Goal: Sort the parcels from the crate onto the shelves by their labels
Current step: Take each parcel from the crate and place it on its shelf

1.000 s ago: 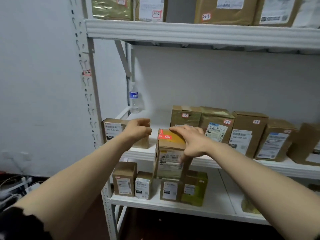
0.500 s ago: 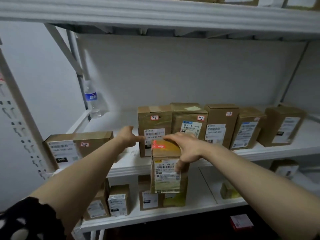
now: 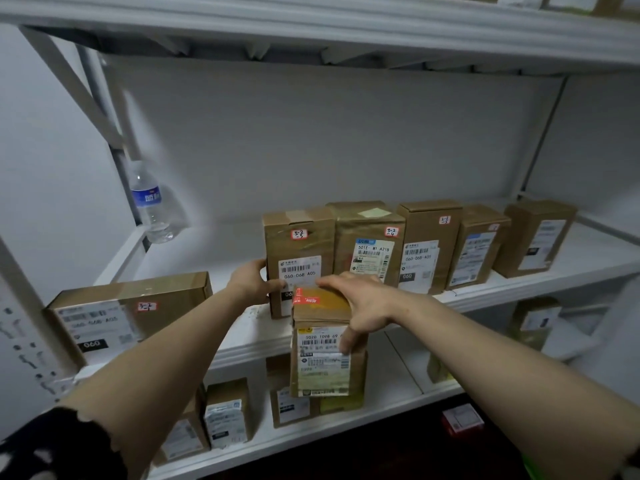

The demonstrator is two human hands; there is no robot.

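Observation:
My right hand (image 3: 360, 306) grips a small brown parcel (image 3: 322, 362) from above, thumb down its front label, holding it in front of the middle shelf's edge (image 3: 242, 348). A red sticker sits on the parcel's top. My left hand (image 3: 254, 282) grips the left side of an upright parcel (image 3: 299, 244) marked 3-2-5, the leftmost of a row standing on the middle shelf. To its right stand the parcel marked 3-2-4 (image 3: 370, 244) and several more. A flat parcel (image 3: 128, 313) marked 3-2 lies at the shelf's left end.
A water bottle (image 3: 150, 202) stands at the shelf's back left corner by the upright post. The lower shelf (image 3: 398, 375) holds several small parcels. The shelf above (image 3: 311, 26) hangs low overhead. A red box (image 3: 462, 419) lies on the dark floor.
The view has moved closer to the shelf. My left hand reached forward and took hold of the 3-2-5 parcel's side. My right hand keeps the small parcel at the shelf edge.

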